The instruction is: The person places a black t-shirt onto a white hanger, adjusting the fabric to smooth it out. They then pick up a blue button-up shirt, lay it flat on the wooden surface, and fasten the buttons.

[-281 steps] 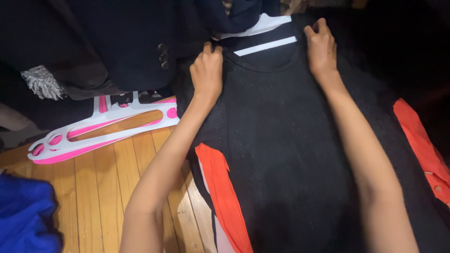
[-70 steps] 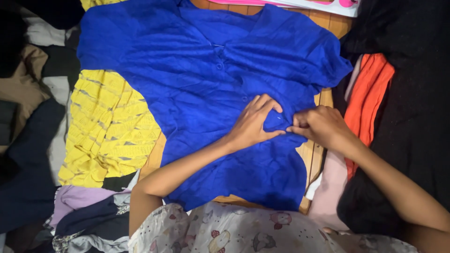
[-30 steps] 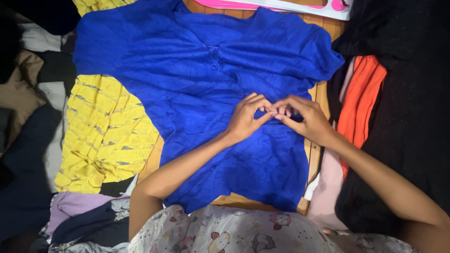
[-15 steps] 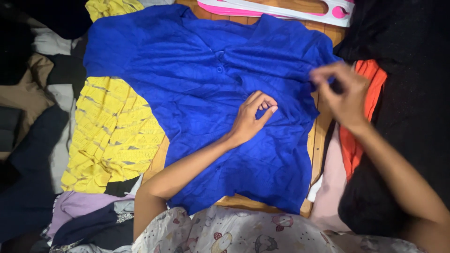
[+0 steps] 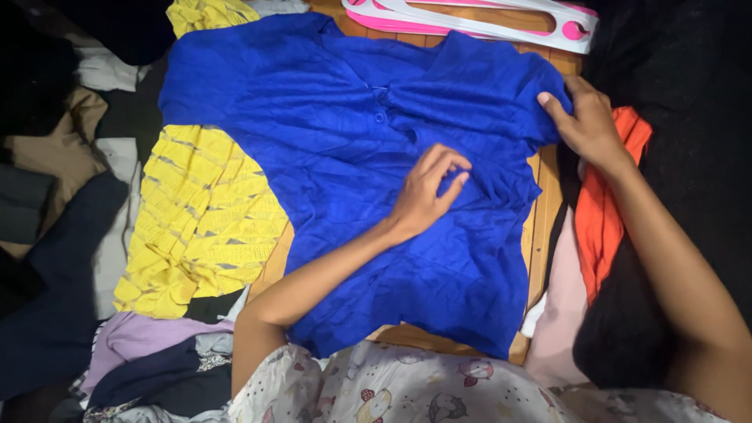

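Left hand: we see the left hand (image 5: 427,196) resting on the middle of the blue shirt (image 5: 352,149), forearm coming up from the near edge of the floor, fingers loosely curled and a little apart, closed on nothing.
Right hand: the right hand (image 5: 587,121) lies flat on the shirt's right sleeve, fingers stretched out and close together, pressing the cloth at its outer edge, not gripping it.
Blue shirt: it lies spread flat on the wooden floor (image 5: 540,211), collar toward the far edge, hem toward us.
Left of the shirt: a yellow knitted garment (image 5: 196,227) touches and partly slips under it; beyond that sits a heap of dark, beige and lilac clothes (image 5: 63,235).
Right of the shirt: a black and orange garment (image 5: 611,219) lies under the right forearm.
Far edge: pink and white hangers (image 5: 470,16) lie just beyond the collar.
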